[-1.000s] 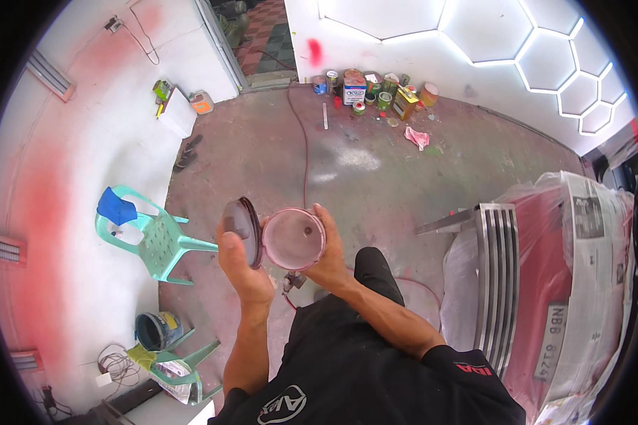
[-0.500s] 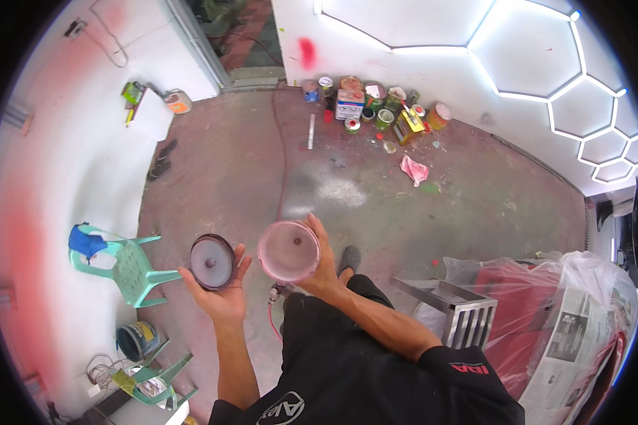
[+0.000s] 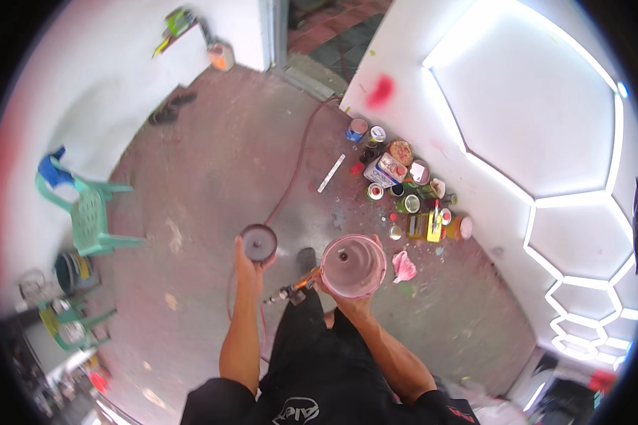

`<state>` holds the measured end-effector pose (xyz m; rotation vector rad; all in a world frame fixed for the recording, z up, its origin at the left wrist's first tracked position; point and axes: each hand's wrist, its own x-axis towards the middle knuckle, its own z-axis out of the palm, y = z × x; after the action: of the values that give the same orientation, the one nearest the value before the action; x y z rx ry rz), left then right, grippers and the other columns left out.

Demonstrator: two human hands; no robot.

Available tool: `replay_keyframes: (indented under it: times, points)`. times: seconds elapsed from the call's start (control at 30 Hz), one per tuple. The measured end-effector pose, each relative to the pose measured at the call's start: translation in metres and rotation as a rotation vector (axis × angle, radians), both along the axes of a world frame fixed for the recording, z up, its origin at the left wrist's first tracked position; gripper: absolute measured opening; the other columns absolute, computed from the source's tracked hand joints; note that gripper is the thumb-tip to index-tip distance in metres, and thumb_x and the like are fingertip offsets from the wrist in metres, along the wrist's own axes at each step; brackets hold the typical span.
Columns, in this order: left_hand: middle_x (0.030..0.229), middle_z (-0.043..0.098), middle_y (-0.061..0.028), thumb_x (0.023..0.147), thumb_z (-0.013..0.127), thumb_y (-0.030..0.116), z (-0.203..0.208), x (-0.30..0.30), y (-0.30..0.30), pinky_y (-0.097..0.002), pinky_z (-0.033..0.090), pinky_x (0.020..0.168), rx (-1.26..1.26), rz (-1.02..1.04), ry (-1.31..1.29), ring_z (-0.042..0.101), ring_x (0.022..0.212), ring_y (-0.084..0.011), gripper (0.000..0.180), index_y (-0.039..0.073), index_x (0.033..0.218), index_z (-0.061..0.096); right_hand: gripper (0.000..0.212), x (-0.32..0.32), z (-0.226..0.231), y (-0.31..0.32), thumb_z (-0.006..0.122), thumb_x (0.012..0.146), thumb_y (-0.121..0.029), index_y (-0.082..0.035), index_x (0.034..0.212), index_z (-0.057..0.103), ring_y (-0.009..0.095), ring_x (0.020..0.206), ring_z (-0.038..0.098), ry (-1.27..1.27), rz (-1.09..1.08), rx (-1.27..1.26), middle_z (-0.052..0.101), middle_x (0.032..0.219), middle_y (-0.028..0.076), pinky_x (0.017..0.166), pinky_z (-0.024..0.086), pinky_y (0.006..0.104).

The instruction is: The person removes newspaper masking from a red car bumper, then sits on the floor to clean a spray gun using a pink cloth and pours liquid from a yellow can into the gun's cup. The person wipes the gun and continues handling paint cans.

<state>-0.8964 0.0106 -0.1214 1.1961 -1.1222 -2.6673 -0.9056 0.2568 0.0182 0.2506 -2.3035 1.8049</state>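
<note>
Held the pink cup [image 3: 353, 265] in the right hand [image 3: 349, 301], fingers wrapped round it. Gripped the round lid [image 3: 259, 242] left of the cup, left hand [image 3: 248, 263] fingers curled. Best kept level, lid brought straight over.

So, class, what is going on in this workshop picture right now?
A person stands on a concrete floor. Their right hand holds a round, open, pink-stained paint cup, with a spray gun below it. Their left hand holds the cup's dark round lid off to the side, apart from the cup. A red hose runs across the floor, paint cans cluster by the white wall, and a green plastic chair stands on the left.
</note>
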Motion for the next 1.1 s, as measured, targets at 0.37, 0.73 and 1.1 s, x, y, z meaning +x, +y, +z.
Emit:
replay_keyframes:
  times: [0.37,0.73,1.1]
  points:
    - [0.135,0.063,-0.0125,0.109,0.052,0.059,-0.174,-0.101,0.085,-0.0413,0.067,0.081,-0.177,0.096,-0.434,0.068,0.114,-0.025,0.065,0.006,0.145,0.058,0.101,-0.18,-0.129,0.08,0.099,0.078,-0.031,-0.003,0.154,0.039,0.024,0.124,0.061,-0.153,0.254,0.26,0.056,0.142,0.012,0.107,0.05,0.0411]
    - [0.12,0.067,-0.0085,0.111,0.057,0.04,-0.463,-0.149,0.138,-0.0416,0.061,0.082,-0.059,0.196,-0.484,0.069,0.101,-0.0223,0.049,0.006,0.146,0.058,0.06,-0.321,-0.312,0.101,0.093,0.083,-0.021,-0.002,0.131,0.062,0.02,0.11,0.06,-0.497,0.239,0.006,0.065,0.118,0.004,0.096,0.05,0.0371]
    - [0.166,0.042,-0.0238,0.093,0.075,0.064,-0.497,-0.172,0.119,-0.0451,0.037,0.124,-0.491,-0.154,-0.171,0.044,0.151,-0.0352,0.105,0.004,0.168,0.032,0.048,-0.363,-0.384,0.065,0.098,0.079,-0.02,-0.002,0.116,0.072,0.013,0.1,0.066,-0.417,0.664,0.113,0.072,0.103,0.001,0.087,0.056,0.0336]
